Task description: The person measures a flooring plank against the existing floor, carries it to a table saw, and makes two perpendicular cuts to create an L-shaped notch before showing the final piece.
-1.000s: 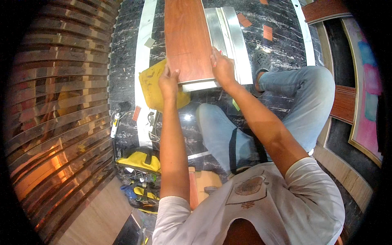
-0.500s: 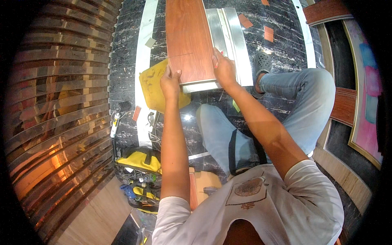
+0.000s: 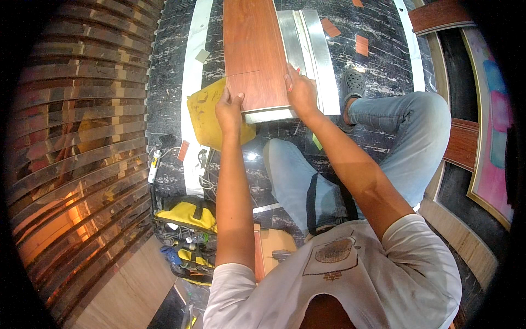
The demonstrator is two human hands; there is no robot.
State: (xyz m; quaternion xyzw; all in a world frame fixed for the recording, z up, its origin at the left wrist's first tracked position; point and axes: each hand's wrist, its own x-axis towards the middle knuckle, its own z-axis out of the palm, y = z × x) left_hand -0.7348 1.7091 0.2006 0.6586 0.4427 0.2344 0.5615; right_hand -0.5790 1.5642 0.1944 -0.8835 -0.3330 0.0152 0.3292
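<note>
A long reddish-brown wood-grain plank [image 3: 255, 44] stretches away in front of me, with a short thin dark line across its left part. My left hand [image 3: 229, 109] grips its near left corner, thumb on top and fingers at the edge. At the near right edge, my right hand [image 3: 301, 93] is closed round the plank's side. Small red bits show between the right fingers, perhaps a slim pencil or marker, mostly hidden. Under and beside the plank lies a silvery metal sheet or channel [image 3: 313, 60]. A yellow block-like piece [image 3: 204, 112] sits beneath the left side.
A black and yellow tool bag [image 3: 189, 213] lies open at lower left, near a white sealant tube [image 3: 155, 166] and a cable. Reddish offcuts [image 3: 361, 45] are scattered on the dark marbled floor. Slatted panelling [image 3: 82, 137] rises at left; a framed colourful picture [image 3: 496, 120] is at right.
</note>
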